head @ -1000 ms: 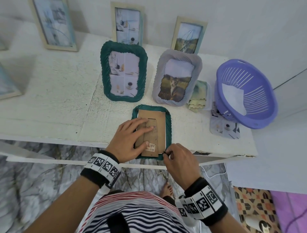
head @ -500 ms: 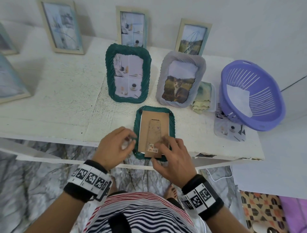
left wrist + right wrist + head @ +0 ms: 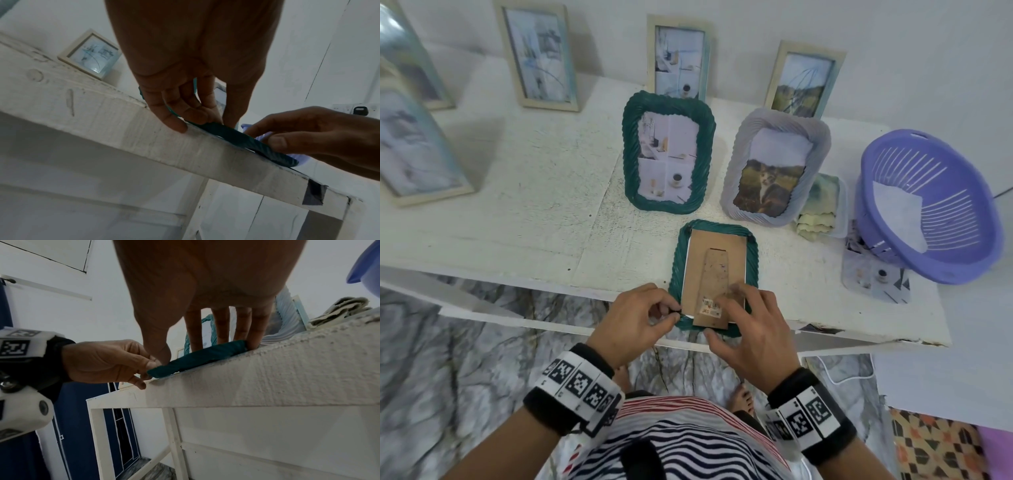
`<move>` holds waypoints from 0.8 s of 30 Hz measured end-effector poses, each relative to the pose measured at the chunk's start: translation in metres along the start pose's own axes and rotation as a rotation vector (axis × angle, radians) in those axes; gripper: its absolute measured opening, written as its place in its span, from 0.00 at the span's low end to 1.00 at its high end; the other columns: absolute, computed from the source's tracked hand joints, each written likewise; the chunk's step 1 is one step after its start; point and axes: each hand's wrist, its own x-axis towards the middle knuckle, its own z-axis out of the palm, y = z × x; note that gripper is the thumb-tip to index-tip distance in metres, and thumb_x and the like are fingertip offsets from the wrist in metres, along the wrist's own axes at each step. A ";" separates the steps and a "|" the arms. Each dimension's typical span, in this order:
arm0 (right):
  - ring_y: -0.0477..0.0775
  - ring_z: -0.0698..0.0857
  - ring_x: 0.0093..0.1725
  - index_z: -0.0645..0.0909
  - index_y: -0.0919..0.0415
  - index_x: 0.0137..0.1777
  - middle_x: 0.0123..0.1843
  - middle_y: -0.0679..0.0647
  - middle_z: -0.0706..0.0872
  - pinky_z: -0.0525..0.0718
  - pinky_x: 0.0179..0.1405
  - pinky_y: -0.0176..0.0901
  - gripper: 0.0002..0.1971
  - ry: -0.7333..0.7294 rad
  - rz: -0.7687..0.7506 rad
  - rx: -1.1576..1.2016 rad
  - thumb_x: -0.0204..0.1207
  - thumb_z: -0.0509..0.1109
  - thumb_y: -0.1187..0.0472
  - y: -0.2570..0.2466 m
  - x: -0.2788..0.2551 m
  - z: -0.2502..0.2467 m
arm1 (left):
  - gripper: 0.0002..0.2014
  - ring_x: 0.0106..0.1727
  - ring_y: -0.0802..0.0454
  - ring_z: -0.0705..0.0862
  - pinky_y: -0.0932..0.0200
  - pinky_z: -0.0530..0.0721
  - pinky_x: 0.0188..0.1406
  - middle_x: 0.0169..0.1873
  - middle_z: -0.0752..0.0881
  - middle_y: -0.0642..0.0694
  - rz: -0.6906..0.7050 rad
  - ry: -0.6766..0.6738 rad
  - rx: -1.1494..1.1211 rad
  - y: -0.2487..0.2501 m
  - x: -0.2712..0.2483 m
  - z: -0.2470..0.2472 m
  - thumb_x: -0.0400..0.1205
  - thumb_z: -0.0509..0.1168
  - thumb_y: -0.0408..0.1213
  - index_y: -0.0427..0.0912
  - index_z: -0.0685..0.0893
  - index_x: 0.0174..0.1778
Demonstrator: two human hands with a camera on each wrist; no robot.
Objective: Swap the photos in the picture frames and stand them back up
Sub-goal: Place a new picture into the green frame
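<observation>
Frame in hand: we've got the dark green braided frame [image 3: 715, 279] lying face down at the near edge of the tabletop [image 3: 524, 219], cardboard backing [image 3: 714, 274] up, its stand flap flat against it.
Left hand: our left hand [image 3: 635, 323] is at the frame's near left corner, thumb and forefinger curled in a tight pinch on something small and dark at the rim. We judge it to be a retaining tab, but it's too small to be sure.
Right hand: our right hand [image 3: 751, 330] lies over the near right part of the backing, fingers fairly straight and pressing down, thumb at the frame's near edge, nothing gripped.
Standing frames: behind it a second green braided frame [image 3: 668, 152] stands upright with a collage photo, and beside that a grey braided frame [image 3: 774, 168] stands with a cat photo.
Loose photo: a print [image 3: 875, 279] lies flat near the right edge, partly under the purple basket [image 3: 928, 205].
Progress: by our reading we're mid-swap on this one. Whether the tabs are being opened or closed, we can't tell.
Left to do: the frame isn't stood up yet, and whether other frames need swapping the pictures don't say.
</observation>
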 end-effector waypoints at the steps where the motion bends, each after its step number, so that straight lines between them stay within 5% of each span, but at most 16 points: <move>1: 0.59 0.77 0.58 0.83 0.53 0.60 0.62 0.55 0.80 0.86 0.46 0.52 0.23 0.000 -0.004 0.001 0.69 0.71 0.41 0.000 0.000 0.000 | 0.05 0.40 0.56 0.83 0.74 0.76 0.37 0.35 0.83 0.58 0.003 0.006 0.006 -0.001 0.000 -0.001 0.75 0.76 0.38 0.53 0.88 0.41; 5: 0.59 0.77 0.59 0.83 0.53 0.61 0.63 0.55 0.80 0.86 0.48 0.51 0.23 -0.002 -0.017 -0.003 0.70 0.70 0.41 0.002 -0.001 0.000 | 0.04 0.37 0.57 0.83 0.69 0.79 0.36 0.33 0.83 0.59 0.026 -0.013 0.027 -0.002 0.000 -0.003 0.76 0.76 0.39 0.52 0.88 0.38; 10: 0.59 0.77 0.58 0.83 0.53 0.60 0.63 0.55 0.80 0.86 0.46 0.50 0.23 0.005 -0.020 -0.004 0.69 0.70 0.41 0.002 -0.001 0.000 | 0.05 0.37 0.58 0.82 0.76 0.73 0.34 0.31 0.83 0.59 0.037 -0.027 0.035 -0.002 0.001 -0.004 0.77 0.76 0.39 0.50 0.89 0.36; 15: 0.59 0.77 0.57 0.83 0.52 0.60 0.62 0.54 0.80 0.85 0.46 0.52 0.22 -0.014 -0.024 -0.003 0.69 0.70 0.41 0.000 0.000 -0.003 | 0.12 0.37 0.60 0.81 0.62 0.80 0.36 0.34 0.81 0.60 0.060 -0.044 0.121 0.000 0.007 -0.010 0.76 0.64 0.56 0.55 0.87 0.39; 19: 0.54 0.76 0.52 0.81 0.50 0.59 0.58 0.49 0.81 0.81 0.46 0.52 0.21 0.014 -0.002 0.092 0.71 0.67 0.40 0.000 0.011 -0.014 | 0.16 0.49 0.59 0.79 0.59 0.80 0.47 0.48 0.80 0.58 0.122 0.055 0.205 0.009 0.026 -0.013 0.79 0.62 0.57 0.53 0.86 0.54; 24: 0.59 0.78 0.48 0.80 0.60 0.65 0.52 0.56 0.83 0.80 0.46 0.54 0.26 0.122 0.108 0.116 0.76 0.61 0.41 0.024 0.046 -0.021 | 0.25 0.69 0.50 0.72 0.48 0.76 0.62 0.74 0.74 0.52 0.209 -0.055 0.414 0.021 0.063 -0.004 0.80 0.58 0.59 0.58 0.78 0.72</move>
